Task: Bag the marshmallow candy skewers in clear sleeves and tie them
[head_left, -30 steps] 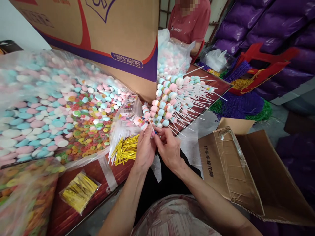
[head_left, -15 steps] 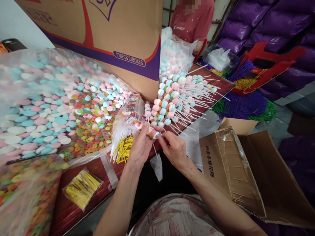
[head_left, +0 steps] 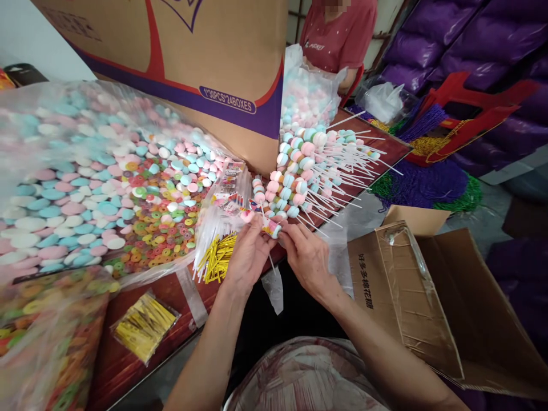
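Both my hands meet over the table's near edge. My left hand (head_left: 248, 254) is closed round a candy skewer (head_left: 262, 221) in a clear printed wrapper. My right hand (head_left: 306, 257) pinches the same skewer at its lower end, where a thin white stick pokes down. Just behind lies a pile of finished candy skewers (head_left: 306, 165) with white sticks fanned to the right. Left of my hands a stack of clear printed bags (head_left: 222, 205) leans over loose gold twist ties (head_left: 218, 257).
A big open bag of pastel and ring candies (head_left: 107, 177) fills the left. A packet of gold ties (head_left: 143, 325) lies on the red table (head_left: 149, 297). A tall cardboard carton (head_left: 205, 63) stands behind. An open carton (head_left: 423, 297) sits at right. A person in red (head_left: 338, 34) sits opposite.
The skewer has slid further into the wrapper and my hands have shifted a little right and closer together. My right fingers have moved up to the skewer's end.
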A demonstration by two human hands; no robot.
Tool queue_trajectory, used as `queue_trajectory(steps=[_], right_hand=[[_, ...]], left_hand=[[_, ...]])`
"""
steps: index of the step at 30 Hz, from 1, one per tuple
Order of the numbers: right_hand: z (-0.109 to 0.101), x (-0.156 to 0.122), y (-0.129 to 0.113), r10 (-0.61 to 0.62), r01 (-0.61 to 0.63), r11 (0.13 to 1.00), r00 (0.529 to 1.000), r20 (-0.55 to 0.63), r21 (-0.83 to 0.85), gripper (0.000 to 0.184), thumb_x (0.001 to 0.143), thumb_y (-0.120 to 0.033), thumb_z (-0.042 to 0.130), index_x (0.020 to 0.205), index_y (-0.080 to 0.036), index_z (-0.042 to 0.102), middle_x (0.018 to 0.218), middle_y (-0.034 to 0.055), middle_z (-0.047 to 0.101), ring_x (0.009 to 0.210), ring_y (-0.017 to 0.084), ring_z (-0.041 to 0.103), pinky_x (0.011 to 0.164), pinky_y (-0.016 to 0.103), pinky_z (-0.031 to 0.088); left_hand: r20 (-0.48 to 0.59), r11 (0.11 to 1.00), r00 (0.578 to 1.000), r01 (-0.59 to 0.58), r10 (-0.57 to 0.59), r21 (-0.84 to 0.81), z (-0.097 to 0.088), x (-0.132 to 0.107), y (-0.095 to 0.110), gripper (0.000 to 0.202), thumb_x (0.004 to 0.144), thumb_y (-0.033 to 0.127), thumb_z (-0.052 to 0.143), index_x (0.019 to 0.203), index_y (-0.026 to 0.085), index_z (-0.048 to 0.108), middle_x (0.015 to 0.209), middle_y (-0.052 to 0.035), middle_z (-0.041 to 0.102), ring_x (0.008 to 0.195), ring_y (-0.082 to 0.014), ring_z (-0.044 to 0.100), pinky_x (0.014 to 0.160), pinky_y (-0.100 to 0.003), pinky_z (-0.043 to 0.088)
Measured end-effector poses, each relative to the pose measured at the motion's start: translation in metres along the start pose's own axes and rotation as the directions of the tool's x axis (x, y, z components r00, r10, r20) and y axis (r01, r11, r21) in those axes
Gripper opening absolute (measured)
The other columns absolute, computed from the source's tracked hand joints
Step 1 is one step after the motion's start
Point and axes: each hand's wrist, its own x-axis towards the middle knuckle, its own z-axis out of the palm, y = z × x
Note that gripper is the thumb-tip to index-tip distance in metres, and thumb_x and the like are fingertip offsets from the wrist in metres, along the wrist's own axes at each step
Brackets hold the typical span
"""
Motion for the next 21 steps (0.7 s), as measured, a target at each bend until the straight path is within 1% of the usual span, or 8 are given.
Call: queue_trajectory(steps=[3,5,7,10,13,16,18,21], right_hand=[[-0.003,-0.004,-0.005,-0.03,0.031,0.993,1.0,0.008,-0.11,0.028,0.103,-0.031,0.045,0.12,-0.018,0.063,0.094,0.0098,0.071,0.081,0.02,0.067,0.067,0.028,0.044],[-0.001,-0.006,-0.008,-0.037,0.039,0.988,0.999,0.012,-0.151,0.031,0.101,-0.035,0.048,0.123,-0.017,0.061,0.096,0.0108,0.07,0.081,0.021,0.066,0.065,0.029,0.044],[0.002,-0.008,-0.01,-0.038,0.038,0.982,0.999,0.007,-0.184,0.032,0.099,-0.037,0.052,0.121,-0.016,0.061,0.095,0.0111,0.07,0.079,0.022,0.066,0.063,0.03,0.043],[0.005,-0.008,-0.009,-0.054,0.048,0.979,0.998,-0.025,-0.197,0.027,0.099,-0.033,0.051,0.113,-0.016,0.065,0.088,0.0095,0.07,0.076,0.021,0.066,0.064,0.03,0.043],[0.004,-0.006,-0.006,-0.069,0.065,0.991,0.997,-0.028,-0.113,0.026,0.1,-0.028,0.048,0.116,-0.016,0.064,0.092,0.0092,0.073,0.079,0.02,0.068,0.067,0.029,0.045],[-0.001,-0.003,-0.003,-0.051,0.049,0.998,0.998,0.044,0.041,0.028,0.101,-0.025,0.045,0.121,-0.018,0.062,0.103,0.0089,0.074,0.085,0.019,0.07,0.07,0.027,0.049],[-0.002,-0.002,-0.001,-0.051,0.042,0.995,0.995,0.088,0.096,0.026,0.101,-0.025,0.044,0.119,-0.019,0.063,0.105,0.0087,0.075,0.089,0.019,0.071,0.071,0.026,0.05],[0.002,-0.001,0.002,-0.05,0.042,0.995,0.995,0.092,0.092,0.023,0.1,-0.024,0.045,0.108,-0.018,0.065,0.101,0.0091,0.075,0.087,0.019,0.071,0.068,0.025,0.048]], left_hand=[[-0.042,0.999,0.998,-0.047,0.047,-0.001,-0.001,0.0,-0.002,0.012,0.084,0.025,0.073,0.089,0.016,0.066,0.088,-0.0025,0.073,0.079,-0.0122,0.068,0.076,-0.025,0.053],[-0.042,0.997,0.996,-0.074,0.074,0.0,0.0,-0.001,-0.004,0.014,0.083,0.025,0.074,0.091,0.016,0.067,0.087,-0.0018,0.073,0.077,-0.0112,0.067,0.074,-0.023,0.052],[-0.027,0.996,0.995,-0.092,0.092,0.005,0.001,-0.002,-0.006,0.016,0.082,0.026,0.075,0.091,0.016,0.067,0.089,-0.0023,0.073,0.078,-0.0112,0.068,0.077,-0.023,0.052],[-0.02,0.994,0.994,-0.11,0.111,0.024,0.003,-0.004,-0.007,0.018,0.08,0.025,0.077,0.094,0.017,0.068,0.094,-0.0023,0.074,0.082,-0.0106,0.069,0.081,-0.021,0.052],[-0.02,0.994,0.995,-0.101,0.102,0.049,0.001,-0.005,-0.006,0.019,0.079,0.026,0.077,0.094,0.017,0.069,0.093,-0.002,0.075,0.08,-0.0109,0.069,0.078,-0.022,0.052],[-0.032,0.995,0.997,-0.062,0.064,0.078,-0.004,-0.004,-0.003,0.021,0.079,0.031,0.077,0.094,0.017,0.069,0.091,-0.0021,0.075,0.076,-0.0116,0.069,0.078,-0.025,0.053],[-0.038,0.995,0.998,-0.041,0.045,0.095,-0.006,-0.003,-0.002,0.023,0.079,0.032,0.077,0.095,0.017,0.07,0.091,-0.0024,0.075,0.076,-0.0115,0.068,0.078,-0.025,0.053],[-0.03,0.993,0.998,-0.046,0.05,0.108,-0.006,-0.002,-0.006,0.024,0.077,0.03,0.079,0.094,0.016,0.07,0.093,-0.0022,0.074,0.079,-0.0106,0.068,0.079,-0.023,0.052]])
